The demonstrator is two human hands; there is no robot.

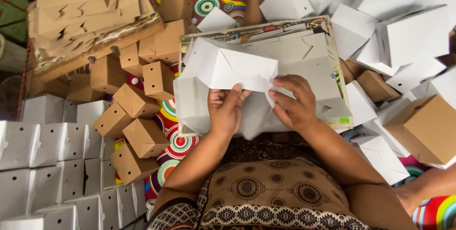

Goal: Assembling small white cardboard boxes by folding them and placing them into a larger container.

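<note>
Rows of folded white boxes [52,163] and loose brown boxes [137,111] are seen at left; at centre, a half-folded white box blank [228,66] is gripped by the left hand [227,109] and pinched by the right hand [294,104] over a board [332,35].

Head view, seemingly straight down, close.

A bright floor mat with colourful ring patterns [183,140] is covering the ground, and soft even daylight is falling on it.
</note>
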